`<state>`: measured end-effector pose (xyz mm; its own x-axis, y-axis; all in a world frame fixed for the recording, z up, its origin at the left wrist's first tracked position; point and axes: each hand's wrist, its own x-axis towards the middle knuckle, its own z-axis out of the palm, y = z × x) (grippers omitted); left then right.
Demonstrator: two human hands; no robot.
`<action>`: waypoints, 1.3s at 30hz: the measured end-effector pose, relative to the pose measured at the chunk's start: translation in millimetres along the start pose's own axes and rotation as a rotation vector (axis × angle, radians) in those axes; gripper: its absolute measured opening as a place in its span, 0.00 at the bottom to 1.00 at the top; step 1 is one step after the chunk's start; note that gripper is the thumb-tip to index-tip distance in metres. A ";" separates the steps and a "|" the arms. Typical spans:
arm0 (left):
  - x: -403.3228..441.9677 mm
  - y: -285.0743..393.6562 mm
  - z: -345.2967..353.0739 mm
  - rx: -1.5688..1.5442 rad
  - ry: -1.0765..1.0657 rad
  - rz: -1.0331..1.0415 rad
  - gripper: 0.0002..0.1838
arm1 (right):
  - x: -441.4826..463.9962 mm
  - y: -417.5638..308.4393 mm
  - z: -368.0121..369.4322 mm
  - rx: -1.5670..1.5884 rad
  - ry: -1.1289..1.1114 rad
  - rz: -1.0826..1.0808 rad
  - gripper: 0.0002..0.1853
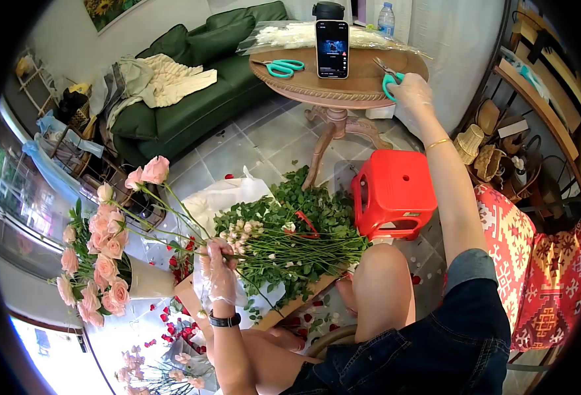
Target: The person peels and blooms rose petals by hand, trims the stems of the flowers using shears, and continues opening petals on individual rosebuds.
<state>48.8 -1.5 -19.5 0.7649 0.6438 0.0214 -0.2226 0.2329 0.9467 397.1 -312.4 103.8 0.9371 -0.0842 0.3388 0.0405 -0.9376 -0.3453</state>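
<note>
The gloved left hand [220,270] clamps long, thin-stemmed pink roses [155,170] beside heaped leafy stems [297,197], while the right hand [414,91], its arm [458,178] outstretched, clamps teal-handled scissors [392,83] at the rim of a carved wooden table [363,80], beside which a smooth green sofa [201,99] stands on grey tiles [280,145].

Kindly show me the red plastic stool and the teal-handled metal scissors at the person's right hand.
Red plastic stool [396,189]: head view, on the seat's top.
Teal-handled metal scissors [389,73]: head view, near the pivot.
</note>
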 end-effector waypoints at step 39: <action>-13.6 16.1 -6.6 -0.081 -0.012 0.071 0.09 | -303.3 -88.5 -141.4 2.332 -1.445 -1.149 0.15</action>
<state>30.8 -1.7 -6.7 0.7525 0.6523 0.0912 -0.3237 0.2457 0.9137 60.3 -251.6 155.3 0.0062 0.5743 0.8187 -0.4952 0.7130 -0.4964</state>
